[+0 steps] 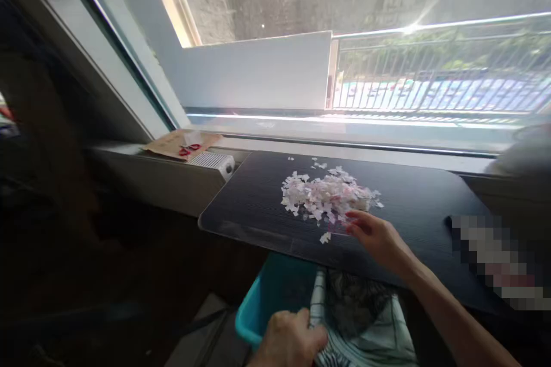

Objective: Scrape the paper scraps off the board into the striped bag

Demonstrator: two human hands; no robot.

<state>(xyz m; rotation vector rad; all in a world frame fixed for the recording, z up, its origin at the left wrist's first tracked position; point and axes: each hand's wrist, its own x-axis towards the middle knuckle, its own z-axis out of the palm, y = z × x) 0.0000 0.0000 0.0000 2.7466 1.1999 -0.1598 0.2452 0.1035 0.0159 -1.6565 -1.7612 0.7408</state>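
Observation:
A loose pile of small white and pinkish paper scraps (331,192) lies on the dark tabletop (413,195). At the pile's near right edge, my right hand (379,235) has its thumb and fingers drawn together. A thin, see-through pinkish piece (337,229) shows at its fingertips, too indistinct to name. Below the table edge, my left hand (290,335) is closed, its thumb side against a striped cloth (317,301) that it appears to grip. Beside and behind that hand stands a teal bin (253,307), partly hidden by the table.
On the sill at left are red-handled scissors (189,149), brown paper (166,143) and a white slotted box (215,163). A large window (258,77) runs behind the table. A pixelated object (495,252) lies on the table's right side.

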